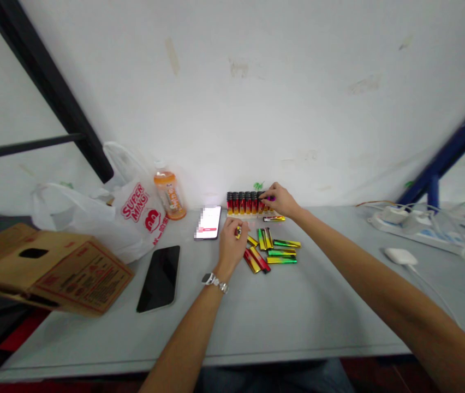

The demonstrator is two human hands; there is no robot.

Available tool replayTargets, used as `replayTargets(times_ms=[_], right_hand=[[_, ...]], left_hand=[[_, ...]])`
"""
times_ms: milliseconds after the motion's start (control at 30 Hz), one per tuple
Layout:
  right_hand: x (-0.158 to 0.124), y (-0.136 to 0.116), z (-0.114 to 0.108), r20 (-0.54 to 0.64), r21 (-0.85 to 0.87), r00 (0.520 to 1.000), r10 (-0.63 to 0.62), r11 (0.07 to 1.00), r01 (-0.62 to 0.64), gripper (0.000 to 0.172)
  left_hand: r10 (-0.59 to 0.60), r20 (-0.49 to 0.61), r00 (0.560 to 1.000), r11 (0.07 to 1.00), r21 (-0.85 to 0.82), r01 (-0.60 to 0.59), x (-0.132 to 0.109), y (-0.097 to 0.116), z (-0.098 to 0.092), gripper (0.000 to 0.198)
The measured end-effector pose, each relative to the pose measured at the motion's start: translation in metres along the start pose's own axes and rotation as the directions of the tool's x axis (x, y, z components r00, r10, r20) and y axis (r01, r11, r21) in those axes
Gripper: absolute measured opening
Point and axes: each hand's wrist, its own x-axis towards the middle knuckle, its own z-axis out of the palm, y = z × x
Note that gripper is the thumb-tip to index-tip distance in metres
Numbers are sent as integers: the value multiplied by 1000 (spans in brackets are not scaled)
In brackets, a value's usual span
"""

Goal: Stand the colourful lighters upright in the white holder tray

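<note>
Upright lighters [242, 203], red and gold with black tops, stand packed in rows near the wall. My right hand [280, 201] is at the right end of the rows, its fingers pinched on a lighter with a purplish part, mostly hidden. My left hand [232, 237] is curled in front of the rows around a gold-coloured lighter [238, 232], which shows only in part. Loose lighters lie to its right: green and gold ones [282, 252], red and gold ones [260, 259], and one [274, 219] just below my right hand.
A lit phone [208, 222] and a dark-screened phone [159, 278] lie on the grey table [298, 316]. Farther left are an orange drink bottle [170, 195], a white plastic bag [134, 218] and an open cardboard box [81, 273]. A power strip [424, 232] and a white charger [401, 256] lie right.
</note>
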Motion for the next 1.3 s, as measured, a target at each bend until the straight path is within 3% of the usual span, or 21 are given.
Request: replayTargets(times_ms=[133,300,400,467,600,700,833,933,1033,1100,1200,1300], right_hand=[[-14,-1,5,5,-74,1000,20,997,-20,30],[-36,-9,11,-48,31,999,12,999,-10,47],[-58,-26,11,-84,94,996,26,995,-18,33],[-76,-42,10,-24,101,1000,17,995,-15,16],[-108,-76,7,188,64,982,-8,998,-4,18],[-115,-91,7,308,-15,951,10,1000,-5,21],[-107,-96,9,308,-54,945,107,994,-95,23],[-100,-95,10,335,58,920,204,970,-236,27],[-95,-90,6,337,267,898,282,886,-378,30],[-94,-87,3,294,423,888,353,785,-452,31],[-93,-82,1,205,640,859,469,600,-480,31],[-96,-80,5,146,811,816,560,405,-422,33]], left_hand=[[11,-29,1000,1000,4,-10,3,-1,-4,28],[-32,-73,997,999,33,35,8,-9,-13,29],[-58,-68,996,997,47,61,10,-13,-16,28],[-54,-71,996,997,49,58,11,-15,-15,27],[-28,-74,997,998,47,31,10,-14,-15,27],[-25,-79,997,999,31,28,9,-10,-15,27],[-10,-77,997,1000,14,11,8,-7,-15,26],[-2,-74,997,1000,6,3,9,-8,-15,27],[21,-34,999,999,-25,-22,9,-7,-17,21],[52,60,997,997,-63,-48,6,-3,-17,9],[122,249,961,988,-127,-92,0,6,-14,33],[168,310,936,980,-151,-126,-6,15,-6,45]])
